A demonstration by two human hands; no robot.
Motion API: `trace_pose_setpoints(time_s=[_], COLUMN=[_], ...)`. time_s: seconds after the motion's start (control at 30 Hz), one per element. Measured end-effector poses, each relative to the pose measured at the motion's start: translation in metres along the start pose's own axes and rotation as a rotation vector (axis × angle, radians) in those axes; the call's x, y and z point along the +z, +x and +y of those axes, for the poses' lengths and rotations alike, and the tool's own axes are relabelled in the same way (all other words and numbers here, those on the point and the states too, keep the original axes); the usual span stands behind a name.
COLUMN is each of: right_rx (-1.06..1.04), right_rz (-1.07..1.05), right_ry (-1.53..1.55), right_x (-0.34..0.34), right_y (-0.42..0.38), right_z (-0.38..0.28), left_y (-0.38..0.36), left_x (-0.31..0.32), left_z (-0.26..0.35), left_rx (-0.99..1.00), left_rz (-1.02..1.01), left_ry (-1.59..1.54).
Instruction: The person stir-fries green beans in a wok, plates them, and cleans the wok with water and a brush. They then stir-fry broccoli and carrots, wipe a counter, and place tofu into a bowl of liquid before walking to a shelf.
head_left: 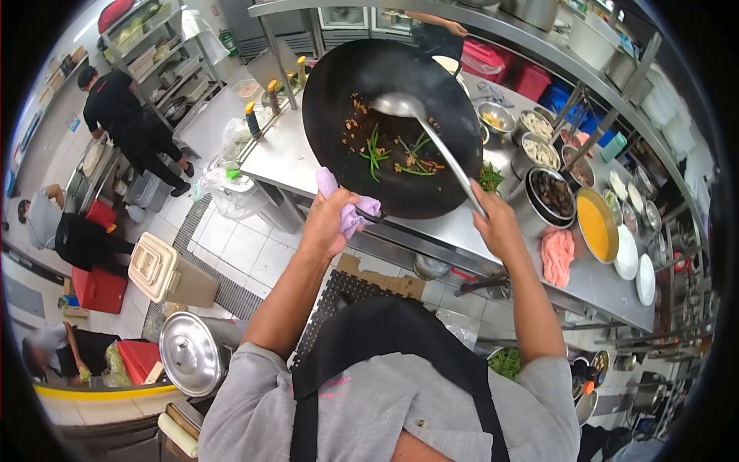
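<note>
My left hand (329, 222) is wrapped around a lilac cloth (328, 183) and the dark handle of a large black wok (346, 85). The wok is lifted and tilted, its inside facing me, above the steel counter's front edge. Inside it lie green beans (375, 158) and small brown bits (358, 102). My right hand (500, 223) is closed around the handle of a metal ladle (446, 154). The ladle's bowl rests in or just over the upper part of the wok.
On the steel counter (608, 291) at right stand a pan of yellow liquid (597, 223), several ingredient bowls, white plates (645, 279) and a pink cloth (557, 256). Bottles (252, 121) line its left side. A shelf (531, 38) hangs above. Co-workers (127, 115) stand at left.
</note>
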State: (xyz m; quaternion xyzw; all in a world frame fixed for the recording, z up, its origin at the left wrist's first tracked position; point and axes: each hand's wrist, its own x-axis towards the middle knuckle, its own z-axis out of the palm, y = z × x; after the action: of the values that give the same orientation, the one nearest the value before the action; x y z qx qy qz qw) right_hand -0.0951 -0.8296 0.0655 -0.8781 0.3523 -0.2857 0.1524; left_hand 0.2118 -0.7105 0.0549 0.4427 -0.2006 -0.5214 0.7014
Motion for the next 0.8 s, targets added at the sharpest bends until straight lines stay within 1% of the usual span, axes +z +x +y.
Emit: trace_pose_setpoints(time_s=[0.13, 0.23, 0.3, 0.37, 0.47, 0.5, 0.53, 0.57, 0.67, 0.7, 0.8], right_rx=[0.000, -0.049, 0.026, 0.091, 0.080, 0.028, 0.007, -0.016, -0.046, -0.058, -0.032], right_rz=[0.001, -0.018, -0.094, -0.137, -0.115, -0.040, -0.034, -0.030, -0.087, -0.090, -0.139], right_ry=[0.028, -0.042, -0.062, -0.145, -0.165, -0.131, -0.059, 0.012, 0.002, -0.031, -0.198], right_x=[0.023, 0.020, 0.001, -0.016, -0.020, -0.012, -0.005, 0.001, 0.009, 0.008, -0.016], right_y=[0.031, -0.016, -0.058, -0.081, -0.062, -0.049, -0.032, -0.019, -0.007, -0.018, -0.067], right_z=[-0.014, 0.003, 0.016, 0.030, 0.017, 0.010, 0.002, -0.005, -0.012, -0.003, 0.042], left_y=[0.004, 0.005, 0.005, 0.008, 0.009, 0.009, 0.009, 0.009, 0.009, 0.010, 0.019], left_x=[0.004, 0.005, 0.005, 0.001, 0.004, 0.007, 0.010, 0.011, 0.014, 0.014, 0.003], left_z=[0.004, 0.005, 0.007, 0.006, 0.004, 0.004, 0.004, 0.005, 0.007, 0.007, 0.005], left_rx=[-0.027, -0.046, -0.077, -0.092, -0.088, -0.081, -0.074, -0.068, -0.062, -0.061, -0.104], left_rz=[-0.026, -0.041, -0.068, -0.060, -0.035, -0.026, -0.031, -0.034, -0.013, -0.001, -0.056], left_ry=[-0.003, -0.035, -0.042, -0.058, -0.050, -0.043, -0.034, -0.026, -0.029, -0.038, -0.098])
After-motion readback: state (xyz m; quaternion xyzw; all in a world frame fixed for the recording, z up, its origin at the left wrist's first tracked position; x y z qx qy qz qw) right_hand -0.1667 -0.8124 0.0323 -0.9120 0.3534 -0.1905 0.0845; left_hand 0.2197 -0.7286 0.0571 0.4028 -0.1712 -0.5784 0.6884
